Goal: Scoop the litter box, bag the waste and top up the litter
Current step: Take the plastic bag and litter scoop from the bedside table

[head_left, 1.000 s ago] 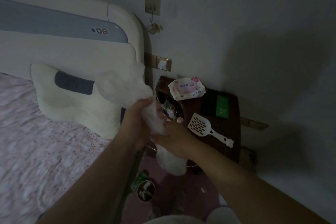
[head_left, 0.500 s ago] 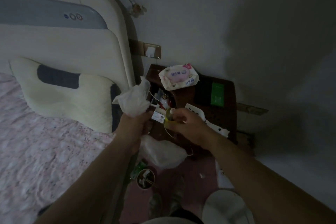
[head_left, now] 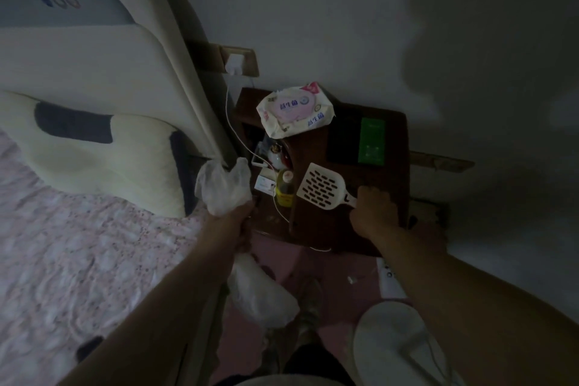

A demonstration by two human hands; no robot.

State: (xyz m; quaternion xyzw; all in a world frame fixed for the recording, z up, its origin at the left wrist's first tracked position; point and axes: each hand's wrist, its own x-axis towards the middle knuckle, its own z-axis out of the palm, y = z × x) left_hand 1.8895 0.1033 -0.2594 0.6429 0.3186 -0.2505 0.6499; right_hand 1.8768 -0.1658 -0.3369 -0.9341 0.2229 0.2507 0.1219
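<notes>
My left hand (head_left: 236, 218) is closed around the neck of a thin white plastic bag (head_left: 261, 294); its bulging lower part hangs below the fist and its crumpled top sticks up above. A white slotted litter scoop (head_left: 320, 185) lies on the dark wooden nightstand (head_left: 351, 230). My right hand (head_left: 374, 208) rests on the scoop's handle with fingers wrapped over it. No litter box is in view.
On the nightstand sit a pack of wet wipes (head_left: 294, 110), a green-and-black box (head_left: 371, 141) and a small yellow bottle (head_left: 285, 188) among clutter. A bed with pillow (head_left: 94, 147) fills the left. A white round container (head_left: 398, 345) stands on the pink floor.
My right hand let go of the bag and the small bottle and moved right onto the scoop handle. My left hand keeps the bag, which now hangs lower.
</notes>
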